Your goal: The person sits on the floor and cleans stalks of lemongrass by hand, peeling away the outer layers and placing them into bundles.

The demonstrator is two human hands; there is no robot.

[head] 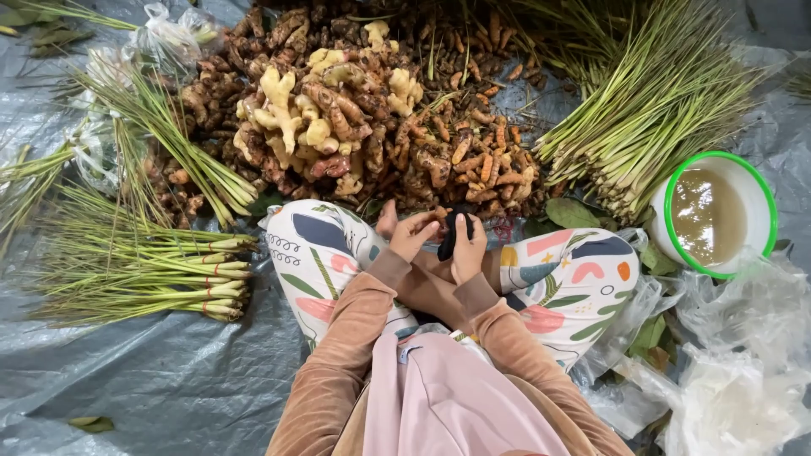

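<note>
Fingers (416, 228) curled — brown root (436, 217) pinched

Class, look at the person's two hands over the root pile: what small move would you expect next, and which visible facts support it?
Probably the left hand turns its small root piece against the dark tool gripped in the right hand. Both hands meet close above the lap, with the root pile just ahead. Whether the tool is a knife cannot be told.

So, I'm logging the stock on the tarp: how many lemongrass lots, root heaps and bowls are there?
Tied lemongrass bundle: 1
Loose lemongrass pile: 1
Heap of ginger and turmeric roots: 1
Green-rimmed bowl of murky water: 1
Total: 4
</note>
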